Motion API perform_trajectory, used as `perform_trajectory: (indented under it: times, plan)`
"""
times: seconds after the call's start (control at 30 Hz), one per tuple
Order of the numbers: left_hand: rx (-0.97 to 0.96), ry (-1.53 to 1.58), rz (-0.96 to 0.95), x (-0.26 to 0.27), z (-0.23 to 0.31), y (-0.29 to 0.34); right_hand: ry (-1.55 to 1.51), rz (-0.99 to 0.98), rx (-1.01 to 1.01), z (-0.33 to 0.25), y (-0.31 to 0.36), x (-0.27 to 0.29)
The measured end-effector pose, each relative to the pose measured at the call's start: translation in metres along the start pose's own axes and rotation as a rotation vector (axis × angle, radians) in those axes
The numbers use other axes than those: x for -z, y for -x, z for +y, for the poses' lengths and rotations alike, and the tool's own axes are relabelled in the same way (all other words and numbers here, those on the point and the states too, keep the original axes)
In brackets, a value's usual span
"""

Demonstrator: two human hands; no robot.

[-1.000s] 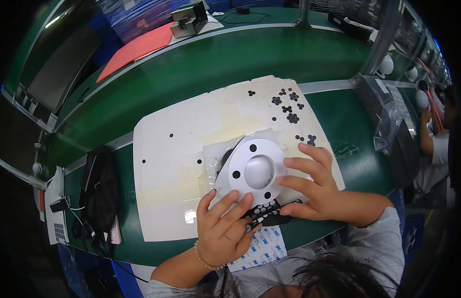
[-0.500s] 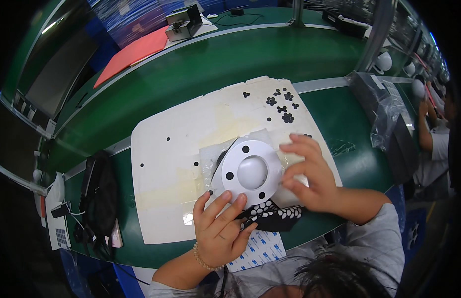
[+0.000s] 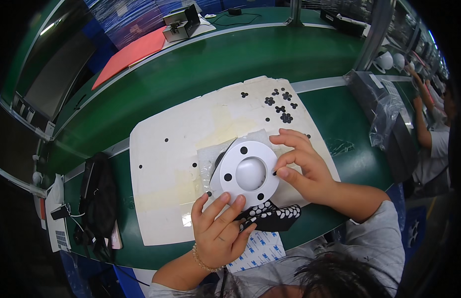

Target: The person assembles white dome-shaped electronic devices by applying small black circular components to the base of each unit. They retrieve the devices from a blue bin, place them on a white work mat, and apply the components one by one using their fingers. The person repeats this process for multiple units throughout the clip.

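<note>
Fingertips of the right hand (image 3: pixel 306 169) have just reached the right edge of the white ring (image 3: pixel 234 161) over the pale board (image 3: pixel 161 198), grip pinched on a black dot (image 3: pixel 275 173); work sits there, I'd say. The left hand (image 3: pixel 218 236), loosely spread, covers its lower-left rim, a white-spotted black sheet (image 3: pixel 277 223) crowding it.

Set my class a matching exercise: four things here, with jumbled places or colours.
Things
1. Ring
2. Bag
3. Bracelet
4. Flat sheet

Places and colours
A. Black, left of the pale board
B. Coral red, beside the metal box
C. White with black dots, touched by the left hand
D. Around the left wrist

Right pairs: 1-C, 2-A, 3-D, 4-B
</note>
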State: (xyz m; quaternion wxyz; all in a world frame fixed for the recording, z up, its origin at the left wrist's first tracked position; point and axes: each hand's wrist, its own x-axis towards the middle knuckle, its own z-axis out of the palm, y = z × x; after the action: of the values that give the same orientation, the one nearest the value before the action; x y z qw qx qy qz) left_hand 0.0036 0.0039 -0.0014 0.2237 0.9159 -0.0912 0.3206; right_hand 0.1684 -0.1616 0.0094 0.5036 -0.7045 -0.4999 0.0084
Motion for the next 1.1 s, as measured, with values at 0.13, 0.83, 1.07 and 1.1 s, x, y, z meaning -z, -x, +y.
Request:
perform_trajectory:
  times: [0.13,0.83,1.07,1.1]
  plan:
    - [-0.007,-0.001,0.004,0.0,0.0,0.0,0.027,0.006,0.007,-0.001,0.001,0.0]
    - [-0.003,0.008,0.008,0.001,0.001,-0.001,-0.114,0.082,-0.125,0.006,0.004,0.002]
    - [-0.032,0.074,0.026,0.006,-0.006,-0.004,-0.791,-0.076,-0.596,0.028,-0.023,0.0]
    - [-0.023,0.111,0.041,0.009,-0.007,-0.004,-0.837,0.017,-0.553,0.035,-0.036,0.002]
